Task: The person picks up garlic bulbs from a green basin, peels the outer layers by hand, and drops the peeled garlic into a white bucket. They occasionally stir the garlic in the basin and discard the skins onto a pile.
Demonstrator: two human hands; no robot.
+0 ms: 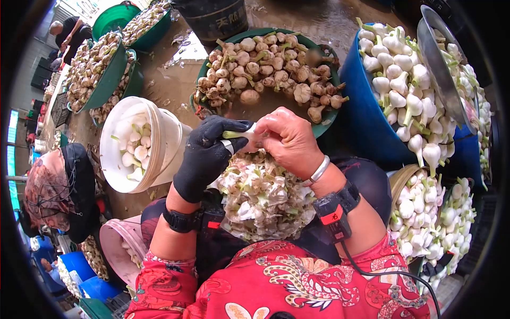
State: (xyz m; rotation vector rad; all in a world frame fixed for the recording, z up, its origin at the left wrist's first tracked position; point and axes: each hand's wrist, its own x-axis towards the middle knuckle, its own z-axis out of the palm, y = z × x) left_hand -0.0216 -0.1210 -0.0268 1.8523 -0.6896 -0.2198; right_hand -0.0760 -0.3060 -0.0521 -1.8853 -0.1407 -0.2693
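Observation:
A garlic bulb with a short green stem (231, 134) is between my two hands, mostly covered by fingers. My left hand (199, 154), in a black glove with a white band around one finger, is closed on its stem end. The bare fingers of my right hand (289, 139) pinch at the bulb end. Below them, a heap of garlic skins and peelings (268, 199) lies in my lap. Just beyond my hands stands a green tub (325, 125) of unpeeled, brownish garlic (276, 58).
A white bucket (114, 173) with peeled garlic stands at left, a pink bucket (114, 234) nearer. On the right, a blue tub (366, 125) heaped with white garlic has a metal basin (443, 64) beside it. A dark bucket (210, 18) stands behind. A person in a cap (50, 189) is at left.

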